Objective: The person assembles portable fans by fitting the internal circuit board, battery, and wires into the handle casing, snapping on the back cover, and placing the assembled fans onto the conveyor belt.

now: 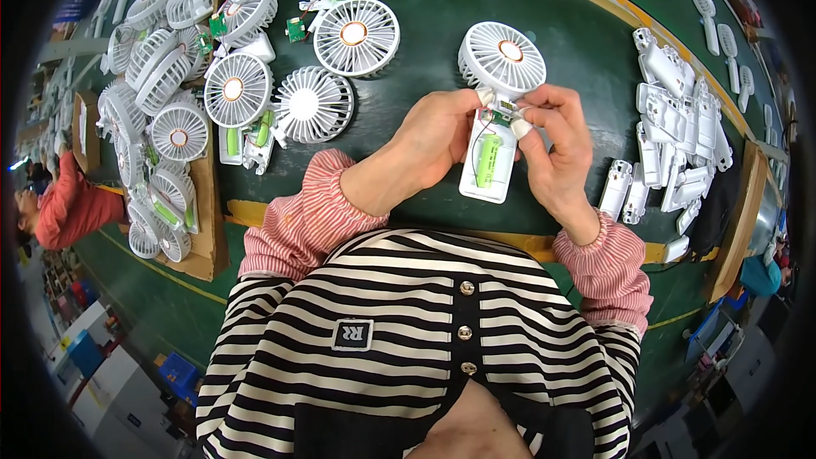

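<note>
Between my hands lies a white handheld fan [502, 58], its round grille pointing away from me. Its handle [488, 178] is uncovered and shows a green battery cell [489, 161] with thin wires. My left hand [433, 132] grips the fan at the neck, thumb and fingers closed there. At the same neck, the thumb and fingers of my right hand [557, 140] pinch beside a small green circuit board [507, 110]. Whether the right fingertips hold the board's edge or a small part on it is hidden.
Several open fans [354, 34] lie on the green table to the left, more piled on a cardboard tray [204, 238]. White plastic handle covers [671, 119] are heaped on the right, by a cardboard strip [738, 221]. Another person in a red top [76, 204] is at far left.
</note>
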Action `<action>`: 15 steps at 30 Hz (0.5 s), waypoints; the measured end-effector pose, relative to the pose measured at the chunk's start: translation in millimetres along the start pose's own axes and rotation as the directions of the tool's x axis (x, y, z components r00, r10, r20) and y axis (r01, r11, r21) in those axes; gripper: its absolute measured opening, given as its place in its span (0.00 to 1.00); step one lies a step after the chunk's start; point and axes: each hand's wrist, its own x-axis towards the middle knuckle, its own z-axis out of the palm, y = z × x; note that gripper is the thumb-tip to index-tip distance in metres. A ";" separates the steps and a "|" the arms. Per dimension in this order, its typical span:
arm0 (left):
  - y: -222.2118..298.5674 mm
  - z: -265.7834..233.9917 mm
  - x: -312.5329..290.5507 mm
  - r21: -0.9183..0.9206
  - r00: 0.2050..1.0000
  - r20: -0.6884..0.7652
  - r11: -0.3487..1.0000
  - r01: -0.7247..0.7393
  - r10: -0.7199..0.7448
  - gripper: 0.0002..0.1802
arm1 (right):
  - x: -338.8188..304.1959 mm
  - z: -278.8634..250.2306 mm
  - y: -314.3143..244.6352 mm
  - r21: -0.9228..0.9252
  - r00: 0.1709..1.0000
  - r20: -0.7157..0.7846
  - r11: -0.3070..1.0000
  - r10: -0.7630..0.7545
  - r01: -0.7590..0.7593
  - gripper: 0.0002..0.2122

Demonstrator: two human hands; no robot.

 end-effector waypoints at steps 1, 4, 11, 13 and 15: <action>-0.1 0.3 -0.4 -0.005 1.000 -0.012 1.000 0.003 -0.003 0.17 | -0.3 -0.2 -2.4 -0.031 1.000 0.016 0.999 0.017 -0.017 0.05; -1.6 0.0 -0.2 -0.046 0.996 -0.083 0.998 -0.034 0.030 0.15 | -0.3 -3.6 -3.1 -0.169 0.997 0.072 0.984 -0.041 0.053 0.06; -2.7 1.0 -1.0 -0.003 0.995 -0.095 1.000 -0.004 0.003 0.14 | -0.2 -6.2 0.8 -0.349 0.965 0.156 0.902 -0.211 0.254 0.10; -2.6 1.0 -2.3 0.019 0.996 -0.085 1.000 -0.010 0.011 0.14 | 0.2 -6.1 1.4 -0.356 0.962 0.163 0.896 -0.220 0.265 0.11; -0.5 -5.3 -2.7 0.044 0.999 -0.052 0.999 0.007 -0.004 0.13 | 2.4 -7.3 0.2 -0.373 0.939 0.211 0.865 -0.273 0.335 0.11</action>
